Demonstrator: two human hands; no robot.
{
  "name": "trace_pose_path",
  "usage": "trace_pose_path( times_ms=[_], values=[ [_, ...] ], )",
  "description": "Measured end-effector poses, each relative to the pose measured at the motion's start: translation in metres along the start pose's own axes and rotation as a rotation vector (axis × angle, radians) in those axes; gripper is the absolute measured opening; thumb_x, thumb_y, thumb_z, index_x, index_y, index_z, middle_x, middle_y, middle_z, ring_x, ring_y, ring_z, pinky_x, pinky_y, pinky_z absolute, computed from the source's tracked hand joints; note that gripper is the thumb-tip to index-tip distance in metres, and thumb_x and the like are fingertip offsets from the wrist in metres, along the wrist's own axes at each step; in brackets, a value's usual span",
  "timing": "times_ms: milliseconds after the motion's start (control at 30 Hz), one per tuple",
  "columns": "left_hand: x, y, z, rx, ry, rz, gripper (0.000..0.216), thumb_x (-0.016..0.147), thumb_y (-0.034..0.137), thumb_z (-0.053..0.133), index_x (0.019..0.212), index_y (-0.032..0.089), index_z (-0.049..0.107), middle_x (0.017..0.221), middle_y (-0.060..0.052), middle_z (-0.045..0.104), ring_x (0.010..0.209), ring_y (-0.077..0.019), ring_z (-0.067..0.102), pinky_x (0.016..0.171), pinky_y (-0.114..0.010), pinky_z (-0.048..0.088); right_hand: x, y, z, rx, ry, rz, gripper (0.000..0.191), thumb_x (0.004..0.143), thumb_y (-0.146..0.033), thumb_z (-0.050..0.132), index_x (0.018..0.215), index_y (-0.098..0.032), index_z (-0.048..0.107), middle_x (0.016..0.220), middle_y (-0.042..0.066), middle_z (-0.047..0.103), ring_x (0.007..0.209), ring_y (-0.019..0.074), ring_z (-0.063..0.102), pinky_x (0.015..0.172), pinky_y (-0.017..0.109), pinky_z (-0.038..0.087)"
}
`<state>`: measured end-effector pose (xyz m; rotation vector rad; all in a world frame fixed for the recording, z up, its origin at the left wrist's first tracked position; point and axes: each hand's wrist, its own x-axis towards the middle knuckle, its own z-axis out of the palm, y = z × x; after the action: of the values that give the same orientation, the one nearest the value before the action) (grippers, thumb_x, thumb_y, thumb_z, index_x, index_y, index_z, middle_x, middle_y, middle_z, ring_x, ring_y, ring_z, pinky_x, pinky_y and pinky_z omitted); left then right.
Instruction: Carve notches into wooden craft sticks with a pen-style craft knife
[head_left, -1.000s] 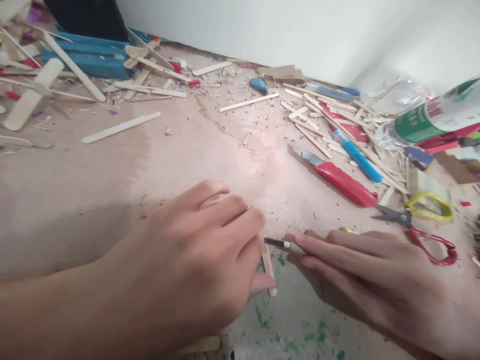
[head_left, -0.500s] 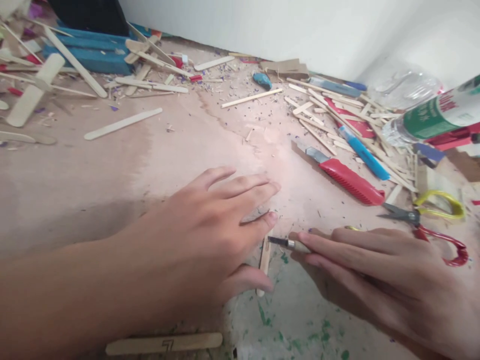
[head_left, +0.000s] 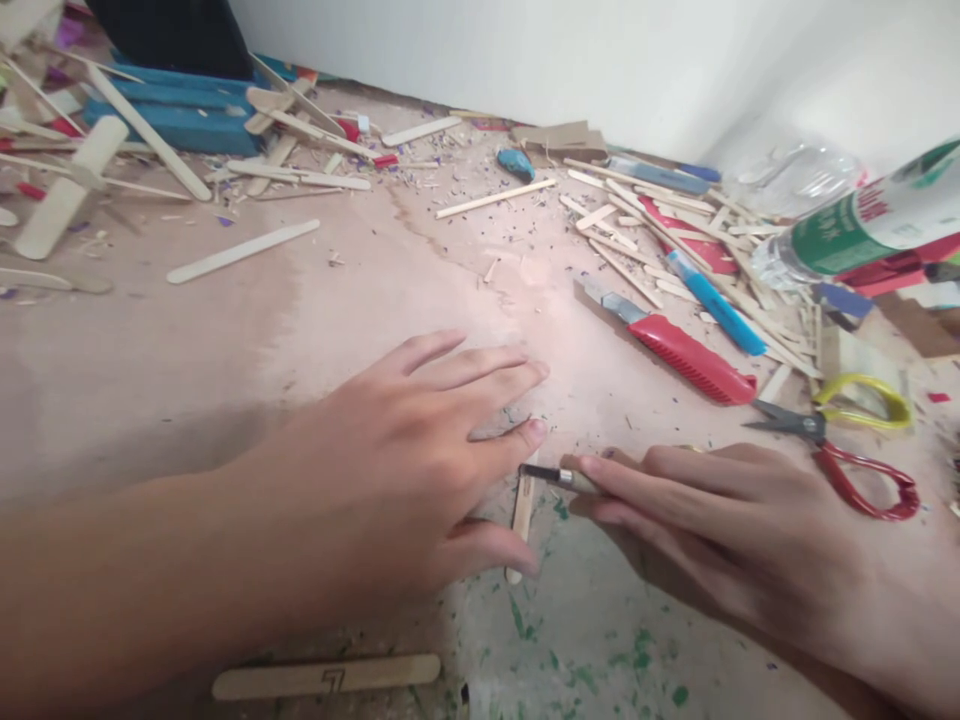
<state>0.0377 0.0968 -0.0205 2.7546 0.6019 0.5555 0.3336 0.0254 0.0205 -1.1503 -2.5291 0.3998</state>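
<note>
My left hand [head_left: 420, 450] lies flat with its fingers spread, the forefinger and thumb on a narrow wooden craft stick [head_left: 523, 510]. Part of that stick is hidden under the fingers, and dark marks show on it. In my closed right hand [head_left: 720, 530] is a carving chisel [head_left: 555, 474] with a dark flat blade, a metal collar and a pale handle. Its blade tip rests on the stick, close by my left forefinger. A second craft stick [head_left: 326, 677], with an outlined 7-like mark, lies near the front edge of the view.
Right of centre lie a red utility knife [head_left: 690, 355], scissors [head_left: 814, 425] with yellow and red handles, and a blue pen-like tool [head_left: 720, 305]. A water bottle [head_left: 847, 230] leans among loose sticks. At the back left, more sticks surround a blue block [head_left: 180, 120].
The whole view has shifted slightly. The chisel's tip has moved a little left across the stick. My left hand keeps its spread pose on the stick.
</note>
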Motion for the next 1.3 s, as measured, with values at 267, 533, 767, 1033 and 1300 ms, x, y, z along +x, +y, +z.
trace_pose_path(
  times_ms=[267, 533, 767, 1033, 1300],
  values=[
    [0.0, 0.001, -0.003, 0.003, -0.016, -0.024, 0.06, 0.109, 0.073, 0.071, 0.143, 0.024, 0.079, 0.173, -0.015, 0.061, 0.165, -0.0331, 0.055, 0.141, -0.055, 0.035, 0.003, 0.001, -0.014, 0.081, -0.081, 0.06, 0.025, 0.118, -0.019, 0.063, 0.136, -0.015, 0.079, 0.089, 0.004, 0.083, 0.066, 0.0125, 0.077, 0.055, 0.024, 0.056],
    [0.002, 0.0, -0.005, -0.007, -0.008, 0.013, 0.059, 0.109, 0.071, 0.073, 0.14, 0.021, 0.079, 0.167, -0.013, 0.068, 0.161, -0.0326, 0.058, 0.139, -0.055, 0.038, 0.001, 0.002, -0.014, 0.126, -0.103, 0.08, 0.026, 0.116, -0.018, 0.067, 0.138, -0.018, 0.08, 0.099, 0.006, 0.088, 0.072, 0.015, 0.083, 0.057, 0.024, 0.06],
    [0.002, 0.0, -0.004, -0.003, -0.005, 0.02, 0.063, 0.108, 0.072, 0.074, 0.143, 0.02, 0.077, 0.168, -0.016, 0.066, 0.162, -0.0356, 0.057, 0.137, -0.061, 0.041, 0.004, 0.001, -0.012, 0.202, -0.041, 0.091, 0.024, 0.114, -0.015, 0.069, 0.135, -0.016, 0.082, 0.088, 0.003, 0.082, 0.064, 0.0102, 0.074, 0.055, 0.021, 0.053],
    [0.005, 0.002, -0.01, -0.008, -0.069, 0.01, 0.065, 0.108, 0.071, 0.074, 0.148, 0.019, 0.075, 0.173, -0.017, 0.061, 0.161, -0.0372, 0.058, 0.136, -0.063, 0.045, 0.007, 0.001, -0.019, 0.146, -0.074, 0.066, 0.032, 0.119, -0.017, 0.059, 0.144, -0.021, 0.078, 0.1, 0.005, 0.088, 0.072, 0.0154, 0.083, 0.055, 0.025, 0.06],
    [0.005, 0.002, -0.011, -0.015, -0.059, 0.001, 0.061, 0.108, 0.068, 0.075, 0.146, 0.02, 0.076, 0.171, -0.015, 0.063, 0.162, -0.0351, 0.057, 0.139, -0.058, 0.041, 0.005, -0.011, -0.025, 0.109, -0.162, 0.064, 0.027, 0.121, -0.019, 0.055, 0.139, -0.021, 0.076, 0.099, 0.004, 0.086, 0.077, 0.0156, 0.084, 0.056, 0.026, 0.06]
  ],
)
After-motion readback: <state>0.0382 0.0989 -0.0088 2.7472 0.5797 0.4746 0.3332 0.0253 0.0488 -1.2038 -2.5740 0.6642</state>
